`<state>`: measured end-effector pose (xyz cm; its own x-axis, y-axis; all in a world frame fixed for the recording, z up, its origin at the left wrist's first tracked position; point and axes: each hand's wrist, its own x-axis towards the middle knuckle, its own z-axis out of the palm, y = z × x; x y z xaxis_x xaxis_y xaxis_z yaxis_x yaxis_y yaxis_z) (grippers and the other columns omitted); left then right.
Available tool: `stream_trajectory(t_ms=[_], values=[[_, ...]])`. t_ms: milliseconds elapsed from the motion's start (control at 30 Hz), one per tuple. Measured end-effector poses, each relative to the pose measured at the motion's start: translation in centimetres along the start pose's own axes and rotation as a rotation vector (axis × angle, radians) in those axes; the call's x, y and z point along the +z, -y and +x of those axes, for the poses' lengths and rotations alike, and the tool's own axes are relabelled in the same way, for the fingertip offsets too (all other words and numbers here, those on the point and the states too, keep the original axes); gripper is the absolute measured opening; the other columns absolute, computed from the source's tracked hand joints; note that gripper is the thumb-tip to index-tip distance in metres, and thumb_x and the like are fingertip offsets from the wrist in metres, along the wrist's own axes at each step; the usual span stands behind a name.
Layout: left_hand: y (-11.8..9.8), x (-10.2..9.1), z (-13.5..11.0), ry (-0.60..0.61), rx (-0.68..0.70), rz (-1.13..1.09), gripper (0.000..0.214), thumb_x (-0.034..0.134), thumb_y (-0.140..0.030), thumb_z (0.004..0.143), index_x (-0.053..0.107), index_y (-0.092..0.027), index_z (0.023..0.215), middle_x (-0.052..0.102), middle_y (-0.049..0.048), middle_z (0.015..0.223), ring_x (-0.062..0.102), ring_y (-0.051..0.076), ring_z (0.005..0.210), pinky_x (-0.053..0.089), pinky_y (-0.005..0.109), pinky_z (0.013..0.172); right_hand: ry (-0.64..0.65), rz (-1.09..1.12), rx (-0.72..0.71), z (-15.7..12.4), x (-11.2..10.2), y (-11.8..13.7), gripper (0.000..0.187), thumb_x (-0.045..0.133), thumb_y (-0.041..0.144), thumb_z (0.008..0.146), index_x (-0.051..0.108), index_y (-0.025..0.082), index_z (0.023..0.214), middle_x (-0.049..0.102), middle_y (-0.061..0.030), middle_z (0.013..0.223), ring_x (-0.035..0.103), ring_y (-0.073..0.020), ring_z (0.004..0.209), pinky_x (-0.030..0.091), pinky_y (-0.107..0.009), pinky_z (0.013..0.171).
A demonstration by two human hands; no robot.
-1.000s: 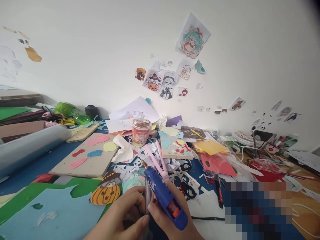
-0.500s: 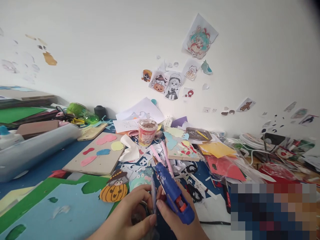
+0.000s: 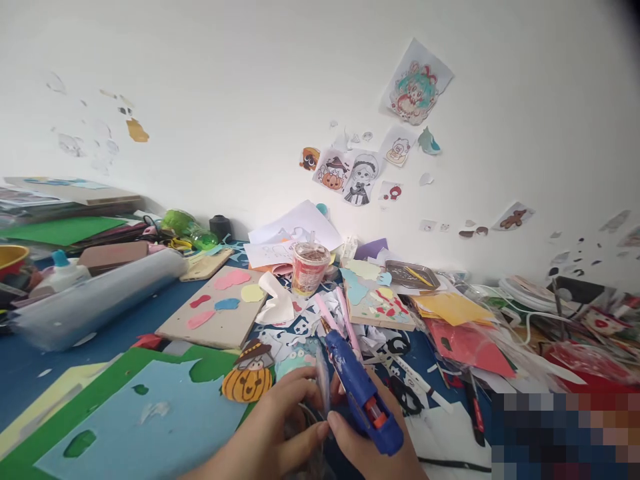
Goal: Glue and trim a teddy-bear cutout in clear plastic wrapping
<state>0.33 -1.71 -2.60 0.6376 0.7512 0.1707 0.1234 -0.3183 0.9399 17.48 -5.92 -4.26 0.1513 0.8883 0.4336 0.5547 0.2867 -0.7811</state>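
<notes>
My right hand (image 3: 357, 440) is closed around a blue hot glue gun (image 3: 363, 390) with a red trigger and a copper-coloured nozzle pointing away from me. My left hand (image 3: 283, 420) is curled, its thumb and fingers closed on a thin clear plastic piece (image 3: 323, 377) seen edge-on. The right thumb and fingertips are close against this piece; whether they grip it too I cannot tell. Below the left fingers, what lies in the palm is blurred. Just left of the hands is a cut-out pumpkin figure with a witch hat (image 3: 247, 380), on light blue foam sheet (image 3: 165, 413).
A drink cup (image 3: 309, 270) stands beyond the hands among paper scraps. Boards with coloured cut-outs (image 3: 213, 300) lie on both sides. A clear plastic roll (image 3: 105, 300) is at left; a red-black cutter (image 3: 475, 410) and coloured sheets (image 3: 470, 347) are at right.
The whole view has shifted, so the scene appears further right and slightly lower. Both hands, the glue gun and the plastic piece keep nearly the same pose relative to each other.
</notes>
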Motion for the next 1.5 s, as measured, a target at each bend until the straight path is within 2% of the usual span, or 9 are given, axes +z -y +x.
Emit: stream_trajectory(t_ms=[133, 267, 433, 533, 600, 767, 1033, 1200, 1500], values=[[0.0, -0.2, 0.0, 0.005, 0.01, 0.094, 0.025, 0.053, -0.04, 0.079, 0.059, -0.016, 0.081, 0.051, 0.0106, 0.112, 0.054, 0.02, 0.093, 0.048, 0.019, 0.062, 0.072, -0.021, -0.103, 0.5, 0.1, 0.1, 0.028, 0.062, 0.011, 0.063, 0.059, 0.022, 0.089, 0.068, -0.0003, 0.082, 0.066, -0.0176, 0.075, 0.053, -0.024, 0.072], [-0.7, -0.2, 0.1, 0.037, 0.017, 0.111, 0.031, 0.049, -0.044, 0.082, 0.062, -0.015, 0.08, 0.053, 0.0108, 0.108, 0.053, 0.021, 0.094, 0.047, 0.021, 0.065, 0.065, 0.025, -0.163, 0.7, 0.0, 0.6, 0.029, 0.06, 0.008, 0.064, 0.058, 0.023, 0.088, 0.067, 0.0013, 0.078, 0.066, -0.0156, 0.071, 0.053, -0.022, 0.07], [-2.4, -0.3, -0.1, 0.067, -0.026, -0.02, 0.042, 0.037, -0.048, 0.087, 0.063, -0.015, 0.079, 0.058, 0.0073, 0.092, 0.052, 0.02, 0.089, 0.042, 0.028, 0.085, -0.018, 0.145, -0.072, -0.4, 0.3, 1.2, 0.03, 0.062, 0.024, 0.071, 0.06, 0.022, 0.102, 0.068, -0.0048, 0.094, 0.065, -0.0216, 0.085, 0.053, -0.028, 0.075], [-3.0, -0.5, -0.1, 0.056, -0.061, -0.104, 0.039, 0.038, -0.046, 0.088, 0.065, -0.018, 0.09, 0.06, 0.006, 0.098, 0.052, 0.021, 0.096, 0.038, 0.029, 0.091, -0.089, 0.175, -0.046, -1.0, 0.4, 1.1, 0.04, 0.066, 0.028, 0.069, 0.059, 0.026, 0.109, 0.066, -0.004, 0.105, 0.062, -0.025, 0.097, 0.052, -0.03, 0.081], [-2.9, -0.4, -0.1, 0.054, -0.033, -0.173, 0.035, 0.044, -0.045, 0.086, 0.066, -0.018, 0.09, 0.059, 0.0066, 0.103, 0.051, 0.023, 0.1, 0.037, 0.031, 0.094, -0.047, 0.181, -0.044, -0.9, 0.1, 1.0, 0.039, 0.068, 0.028, 0.069, 0.06, 0.028, 0.108, 0.066, -0.0029, 0.105, 0.062, -0.0242, 0.097, 0.053, -0.029, 0.081], [-1.8, 0.3, 0.0, 0.054, 0.002, -0.424, 0.031, 0.06, -0.045, 0.077, 0.065, -0.015, 0.08, 0.056, 0.0095, 0.108, 0.053, 0.026, 0.101, 0.043, 0.033, 0.087, 0.117, 0.207, -0.041, 0.1, -1.2, 2.0, 0.026, 0.065, 0.026, 0.073, 0.063, 0.029, 0.099, 0.069, -0.0007, 0.094, 0.067, -0.0192, 0.085, 0.054, -0.024, 0.074], [-1.4, 0.1, 0.0, 0.06, -0.037, -0.368, 0.037, 0.057, -0.049, 0.077, 0.067, -0.015, 0.086, 0.056, 0.0106, 0.115, 0.056, 0.022, 0.092, 0.044, 0.03, 0.081, 0.02, 0.142, -0.004, -0.2, -0.9, 2.3, 0.024, 0.066, 0.038, 0.072, 0.067, 0.031, 0.095, 0.07, -0.001, 0.087, 0.067, -0.0186, 0.077, 0.055, -0.024, 0.07], [-1.7, -0.1, 0.2, 0.053, -0.034, -0.325, 0.039, 0.059, -0.05, 0.075, 0.065, -0.012, 0.07, 0.062, 0.0104, 0.104, 0.055, 0.022, 0.092, 0.043, 0.028, 0.081, 0.014, 0.093, -0.052, -0.2, -0.8, 2.0, 0.025, 0.066, 0.035, 0.072, 0.067, 0.03, 0.097, 0.07, -0.0014, 0.087, 0.066, -0.019, 0.077, 0.055, -0.025, 0.07], [-1.9, -0.1, 0.3, 0.08, -0.072, -0.369, 0.041, 0.06, -0.051, 0.074, 0.066, -0.011, 0.084, 0.065, 0.0065, 0.083, 0.056, 0.019, 0.079, 0.044, 0.026, 0.072, 0.143, 0.307, 0.076, 0.4, -0.5, 1.7, 0.022, 0.065, 0.027, 0.072, 0.065, 0.022, 0.093, 0.069, -0.0045, 0.09, 0.066, -0.0213, 0.084, 0.054, -0.031, 0.076]])
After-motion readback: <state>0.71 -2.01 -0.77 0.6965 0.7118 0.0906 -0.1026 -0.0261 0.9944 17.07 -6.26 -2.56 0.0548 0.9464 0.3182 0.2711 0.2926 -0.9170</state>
